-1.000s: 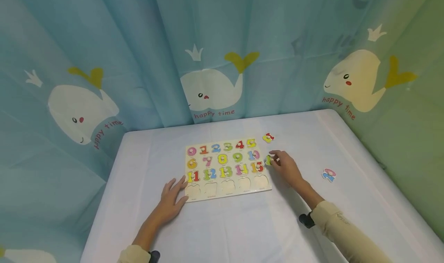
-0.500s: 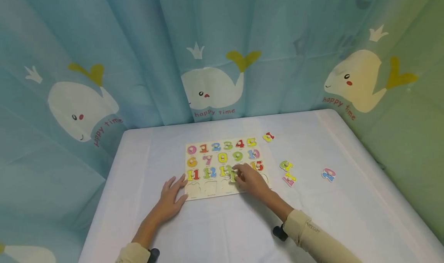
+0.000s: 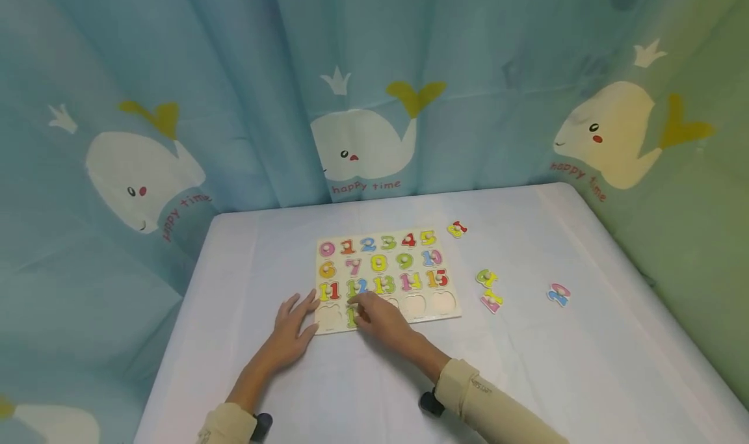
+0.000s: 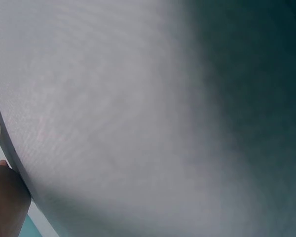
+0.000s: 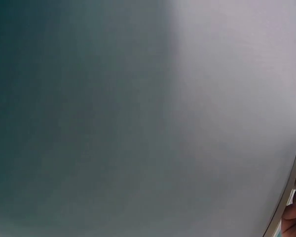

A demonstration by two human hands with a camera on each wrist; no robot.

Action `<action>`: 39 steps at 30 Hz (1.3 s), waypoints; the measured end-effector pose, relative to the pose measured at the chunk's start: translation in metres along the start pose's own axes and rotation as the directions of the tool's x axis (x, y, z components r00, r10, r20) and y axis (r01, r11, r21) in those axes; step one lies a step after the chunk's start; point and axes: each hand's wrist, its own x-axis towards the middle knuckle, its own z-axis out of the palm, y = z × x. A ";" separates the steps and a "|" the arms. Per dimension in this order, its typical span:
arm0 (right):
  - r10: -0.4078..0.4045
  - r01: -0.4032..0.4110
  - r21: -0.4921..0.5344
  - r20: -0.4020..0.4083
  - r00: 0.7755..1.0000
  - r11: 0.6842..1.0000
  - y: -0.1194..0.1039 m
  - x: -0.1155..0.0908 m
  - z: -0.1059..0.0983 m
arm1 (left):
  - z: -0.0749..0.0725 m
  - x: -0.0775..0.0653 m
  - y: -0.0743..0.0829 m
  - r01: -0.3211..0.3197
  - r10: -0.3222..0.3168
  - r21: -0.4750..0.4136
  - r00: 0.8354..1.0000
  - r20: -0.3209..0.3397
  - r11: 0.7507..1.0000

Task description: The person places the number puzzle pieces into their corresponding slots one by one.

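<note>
In the head view, a wooden number puzzle board [image 3: 443, 303] lies on the table, its upper three rows filled with coloured knobbed numbers. My right hand [image 3: 383, 320] pinches a green number piece [image 3: 351, 318] over the second recess of the bottom row. A "1" shows on that piece; the rest is hidden behind the fingers, and I cannot tell whether it is seated. My left hand [image 3: 289, 333] rests at the board's left edge with fingers spread. The wrist views show mostly blurred tablecloth, with a bit of hand at the edge.
Right of the board lie a yellow-and-red number piece [image 3: 456, 229], a green-and-yellow piece [image 3: 487, 277], a pink-and-yellow piece [image 3: 491, 301] and a blue-and-pink 20 piece [image 3: 558, 294]. A whale-print curtain [image 3: 263, 106] hangs behind the white table [image 3: 526, 379].
My right hand has carried the green piece from right of the board leftward across the bottom row to the second recess. The left hand has stayed at the board's edge.
</note>
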 end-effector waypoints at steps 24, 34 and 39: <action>0.073 -0.073 0.009 0.066 0.995 0.997 -0.032 0.029 0.032 | 0.001 -0.001 -0.001 -0.046 0.046 -0.035 0.999 -0.018 0.998; 0.051 -0.051 -0.009 0.081 0.995 0.999 -0.032 0.029 0.033 | 0.002 -0.001 -0.003 -0.024 0.023 -0.038 0.999 -0.027 0.999; 0.048 -0.047 -0.009 0.073 0.996 0.999 -0.031 0.029 0.030 | 0.003 0.001 -0.003 -0.002 0.002 -0.009 1.000 -0.014 1.000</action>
